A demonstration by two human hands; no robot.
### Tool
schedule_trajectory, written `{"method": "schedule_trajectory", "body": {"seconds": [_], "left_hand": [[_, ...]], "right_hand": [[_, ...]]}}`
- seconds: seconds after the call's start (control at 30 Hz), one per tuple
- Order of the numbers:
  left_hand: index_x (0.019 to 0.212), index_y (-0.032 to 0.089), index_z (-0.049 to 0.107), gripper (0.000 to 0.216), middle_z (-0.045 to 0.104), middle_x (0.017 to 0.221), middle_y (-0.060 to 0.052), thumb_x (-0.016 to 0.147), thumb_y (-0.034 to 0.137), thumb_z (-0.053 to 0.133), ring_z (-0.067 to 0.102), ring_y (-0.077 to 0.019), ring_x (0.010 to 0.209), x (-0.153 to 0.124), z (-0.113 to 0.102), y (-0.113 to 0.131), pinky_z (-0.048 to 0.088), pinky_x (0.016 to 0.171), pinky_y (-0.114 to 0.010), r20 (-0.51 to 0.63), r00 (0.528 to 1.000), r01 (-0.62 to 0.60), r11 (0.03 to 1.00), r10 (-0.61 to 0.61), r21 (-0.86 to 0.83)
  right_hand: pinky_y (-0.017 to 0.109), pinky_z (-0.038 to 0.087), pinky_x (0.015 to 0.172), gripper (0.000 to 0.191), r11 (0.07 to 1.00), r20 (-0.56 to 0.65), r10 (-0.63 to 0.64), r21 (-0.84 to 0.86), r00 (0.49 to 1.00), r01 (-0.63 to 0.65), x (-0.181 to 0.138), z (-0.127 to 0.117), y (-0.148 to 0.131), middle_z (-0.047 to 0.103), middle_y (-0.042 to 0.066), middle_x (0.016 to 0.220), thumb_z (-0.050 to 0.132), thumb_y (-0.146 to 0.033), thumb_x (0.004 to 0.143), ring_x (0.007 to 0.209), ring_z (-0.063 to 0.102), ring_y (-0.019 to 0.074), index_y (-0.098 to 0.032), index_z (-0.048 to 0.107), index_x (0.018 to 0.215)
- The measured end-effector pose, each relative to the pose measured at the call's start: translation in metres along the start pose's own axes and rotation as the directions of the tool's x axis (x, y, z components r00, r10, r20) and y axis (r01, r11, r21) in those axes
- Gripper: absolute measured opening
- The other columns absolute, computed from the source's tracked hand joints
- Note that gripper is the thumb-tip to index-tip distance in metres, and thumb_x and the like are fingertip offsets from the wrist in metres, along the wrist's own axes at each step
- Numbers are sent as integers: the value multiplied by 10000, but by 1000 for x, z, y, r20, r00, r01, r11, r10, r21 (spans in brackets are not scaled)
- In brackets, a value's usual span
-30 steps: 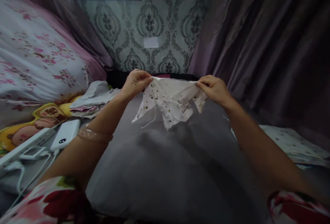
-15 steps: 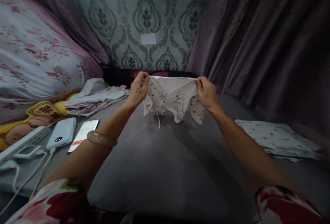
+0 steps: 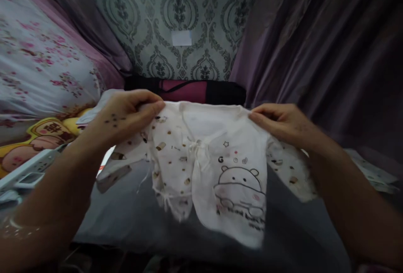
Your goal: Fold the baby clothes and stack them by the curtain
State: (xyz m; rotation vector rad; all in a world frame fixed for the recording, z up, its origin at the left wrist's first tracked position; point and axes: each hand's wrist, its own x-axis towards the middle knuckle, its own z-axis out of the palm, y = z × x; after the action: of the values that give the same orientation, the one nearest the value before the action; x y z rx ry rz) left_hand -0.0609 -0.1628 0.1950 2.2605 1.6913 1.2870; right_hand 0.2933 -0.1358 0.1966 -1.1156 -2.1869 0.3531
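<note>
A small white baby shirt (image 3: 208, 168) with little printed motifs and a cartoon bear on its front hangs spread out between my hands, close to the camera. My left hand (image 3: 126, 115) pinches its left shoulder, fingers closed on the cloth. My right hand (image 3: 280, 124) pinches the right shoulder the same way. The shirt's tie strings dangle in the middle, and its hem hangs above the grey bed surface (image 3: 132, 218).
A floral quilt (image 3: 37, 67) and a cartoon-print pillow (image 3: 31, 143) lie at the left, with a white power strip (image 3: 22, 172) below them. A folded patterned cloth (image 3: 371, 172) lies at the right. A dark and pink roll (image 3: 189, 90) rests against the patterned wall; curtains hang on the right.
Both hands have drawn the shirt toward the camera and pulled it wider, so it hangs open with the bear print showing. The phone and power bank at the left are now hidden.
</note>
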Motion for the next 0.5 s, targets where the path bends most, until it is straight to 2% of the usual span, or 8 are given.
{"method": "schedule_trajectory", "body": {"seconds": [0.07, 0.13, 0.17, 0.2, 0.27, 0.33, 0.4, 0.5], "left_hand": [[765, 211, 695, 230, 555, 593, 21, 818, 406, 587, 460, -118, 534, 4, 24, -23, 344, 481, -234, 262, 961, 94, 995, -85, -21], [727, 196, 684, 290, 549, 578, 18, 821, 432, 542, 470, -121, 530, 2, 60, -52, 345, 481, -229, 447, 887, 150, 988, -118, -38], [727, 187, 680, 311, 560, 587, 14, 820, 441, 525, 482, -124, 540, 0, 79, -66, 349, 486, -228, 504, 852, 181, 983, -142, -29], [731, 178, 679, 325, 573, 601, 9, 818, 443, 511, 495, -129, 554, -4, 99, -79, 352, 494, -227, 535, 830, 198, 980, -160, -14], [754, 166, 675, 335, 596, 628, 0, 821, 430, 480, 517, -138, 585, -12, 134, -100, 357, 515, -228, 544, 821, 189, 982, -173, 27], [770, 167, 669, 352, 612, 636, -9, 848, 417, 435, 540, -147, 611, -19, 159, -115, 371, 548, -234, 552, 815, 160, 984, -175, 77], [798, 174, 666, 362, 644, 683, -29, 877, 408, 402, 570, -159, 654, -19, 174, -126, 394, 597, -244, 547, 823, 107, 987, -157, 122], [863, 183, 661, 381, 686, 804, -70, 913, 417, 365, 611, -184, 742, -11, 187, -141, 425, 670, -267, 542, 833, 33, 987, -114, 157]], "right_hand": [[257, 452, 543, 407, 995, 178, 81, 44, 981, -90, 7, 17, 22, 705, 24, 785, 524, -558, 893, 667, 623, 167, -210, 735, 892], [250, 443, 543, 384, 986, 325, 150, 26, 934, -168, 11, 45, 53, 702, 24, 764, 516, -507, 894, 658, 617, 164, -191, 734, 870], [254, 449, 564, 364, 983, 386, 170, 2, 906, -186, 12, 62, 69, 706, 29, 780, 503, -463, 902, 675, 619, 166, -180, 731, 874], [261, 455, 592, 345, 981, 420, 186, -29, 888, -192, 11, 78, 84, 710, 35, 799, 491, -421, 908, 694, 621, 170, -169, 726, 886], [273, 452, 657, 322, 976, 408, 215, -128, 888, -177, 6, 107, 108, 717, 55, 850, 468, -370, 925, 747, 628, 180, -161, 713, 925], [278, 438, 723, 319, 955, 406, 254, -250, 878, -160, 2, 126, 124, 719, 75, 932, 432, -365, 962, 838, 642, 195, -180, 689, 998], [285, 424, 743, 348, 914, 393, 300, -379, 869, -144, 1, 136, 131, 712, 89, 973, 373, -401, 998, 891, 650, 215, -205, 653, 1061], [299, 414, 744, 382, 854, 374, 335, -509, 865, -111, 8, 142, 137, 706, 96, 985, 301, -443, 1022, 908, 663, 237, -227, 607, 1096]]}}
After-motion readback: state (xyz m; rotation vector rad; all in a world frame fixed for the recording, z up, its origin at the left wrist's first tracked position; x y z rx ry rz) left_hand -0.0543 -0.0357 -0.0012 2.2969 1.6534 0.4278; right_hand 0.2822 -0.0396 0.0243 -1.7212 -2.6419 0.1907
